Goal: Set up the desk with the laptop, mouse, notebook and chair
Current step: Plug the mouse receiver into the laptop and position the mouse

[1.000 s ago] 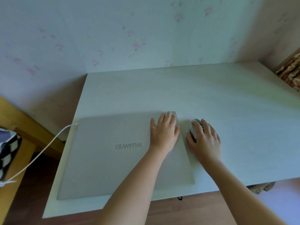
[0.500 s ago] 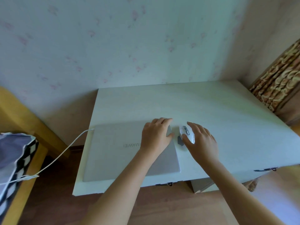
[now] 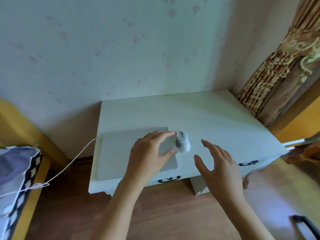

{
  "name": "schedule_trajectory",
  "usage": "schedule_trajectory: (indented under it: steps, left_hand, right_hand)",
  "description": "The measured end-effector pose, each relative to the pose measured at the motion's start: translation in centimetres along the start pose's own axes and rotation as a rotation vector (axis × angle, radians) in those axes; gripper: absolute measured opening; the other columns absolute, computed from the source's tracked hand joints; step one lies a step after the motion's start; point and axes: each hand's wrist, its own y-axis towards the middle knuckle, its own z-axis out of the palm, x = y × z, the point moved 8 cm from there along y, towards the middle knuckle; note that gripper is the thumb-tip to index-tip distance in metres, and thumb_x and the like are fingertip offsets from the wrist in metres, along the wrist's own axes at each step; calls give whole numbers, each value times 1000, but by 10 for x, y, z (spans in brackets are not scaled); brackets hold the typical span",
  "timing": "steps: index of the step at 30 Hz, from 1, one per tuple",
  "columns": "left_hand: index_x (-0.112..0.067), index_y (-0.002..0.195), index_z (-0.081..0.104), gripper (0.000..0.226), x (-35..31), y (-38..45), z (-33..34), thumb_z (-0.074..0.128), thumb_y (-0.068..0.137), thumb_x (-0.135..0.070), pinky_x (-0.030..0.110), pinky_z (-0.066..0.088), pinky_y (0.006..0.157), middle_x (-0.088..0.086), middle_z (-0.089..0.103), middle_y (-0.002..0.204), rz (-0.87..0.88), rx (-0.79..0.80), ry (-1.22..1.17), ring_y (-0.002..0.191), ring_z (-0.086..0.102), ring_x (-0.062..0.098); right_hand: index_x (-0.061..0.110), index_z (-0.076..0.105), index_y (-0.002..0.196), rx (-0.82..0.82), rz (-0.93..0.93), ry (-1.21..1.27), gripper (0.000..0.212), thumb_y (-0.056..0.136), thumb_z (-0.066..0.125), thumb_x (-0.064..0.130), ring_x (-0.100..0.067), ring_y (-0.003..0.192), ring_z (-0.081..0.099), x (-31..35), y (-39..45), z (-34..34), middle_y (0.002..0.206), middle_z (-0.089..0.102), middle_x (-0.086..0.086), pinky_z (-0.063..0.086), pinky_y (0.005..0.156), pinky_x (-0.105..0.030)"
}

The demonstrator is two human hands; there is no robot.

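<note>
A closed silver laptop (image 3: 119, 156) lies on the left part of the white desk (image 3: 216, 118). A white and grey mouse (image 3: 183, 142) rests on the desk right beside the laptop's far right corner. My left hand (image 3: 149, 155) hovers over the laptop's right side with its fingers apart, and its forefinger and thumb tips reach the mouse's left edge. My right hand (image 3: 216, 163) is to the right of the mouse, apart from it, fingers spread and holding nothing. No notebook shows.
A white cable (image 3: 69, 163) runs from the laptop's left edge to checked bedding (image 3: 17, 170) on a wooden bed frame at left. A patterned curtain (image 3: 277, 70) hangs at right. The desk front has dark drawer handles (image 3: 168, 179). A dark frame (image 3: 304, 226) sits bottom right.
My right hand has let go of the mouse and drawn back to the right. My left hand has lifted off the laptop lid. The view has backed away from the desk.
</note>
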Motion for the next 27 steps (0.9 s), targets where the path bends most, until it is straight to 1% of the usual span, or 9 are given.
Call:
schedule_trajectory:
  steps: [3,8,10,12,15,19,23,25,27]
  left_hand:
    - [-38,122,59,45,-7,-11,-11,73,79,-41,30,47,91,-21,62,118,4,49,-36,109,56,1]
    - [-43,119,59,44,-11,-7,-29,74,77,-42,14,40,86,-29,59,116,129,142,-49,109,50,-7]
    - [-43,118,59,45,-11,3,-35,75,76,-41,14,40,85,-30,59,117,189,182,-32,110,50,-8]
    - [-41,117,60,46,-13,13,-39,76,75,-40,17,43,83,-31,58,114,248,207,-37,106,52,-7]
    - [-40,116,61,45,-20,19,-39,77,74,-39,16,43,77,-30,59,109,311,248,-97,102,54,-7]
    - [-44,118,59,49,-39,14,-19,76,73,-43,18,48,80,-29,62,108,400,381,-189,102,56,-7]
    - [-44,119,57,50,-69,-1,11,76,73,-44,14,46,81,-33,60,110,511,513,-245,105,53,-12]
    - [-43,121,57,51,-90,-11,25,75,73,-44,8,42,81,-32,60,111,566,563,-282,106,52,-13]
    - [-42,121,57,52,-113,-22,38,76,73,-42,9,43,83,-33,60,109,617,611,-316,106,52,-13]
  right_hand:
    - [30,53,129,-20,50,8,47,84,62,39,-14,118,51,10,-13,-17,125,59,11,46,89,-36]
    - [35,53,128,-82,123,37,46,83,62,40,-8,118,49,30,-26,-32,128,55,18,41,80,-26]
    - [36,52,128,-127,159,35,47,83,62,40,-6,117,49,39,-31,-35,128,54,20,40,80,-25]
    - [38,51,129,-168,203,32,48,82,60,43,-4,118,47,47,-38,-38,129,52,21,41,82,-25]
    - [39,49,130,-229,281,5,51,80,58,45,-2,119,45,51,-57,-45,130,50,22,41,89,-26]
    - [36,52,129,-322,415,-64,50,81,63,41,-6,118,49,45,-93,-61,129,54,18,44,92,-31]
    - [31,54,130,-399,545,-144,52,80,68,37,-6,120,46,32,-137,-80,128,55,17,36,93,-24]
    - [30,55,128,-455,587,-159,51,79,63,43,-8,117,50,25,-158,-94,127,56,15,41,94,-28]
    - [30,56,127,-529,618,-178,53,77,54,49,-10,115,53,18,-179,-111,125,57,15,47,93,-36]
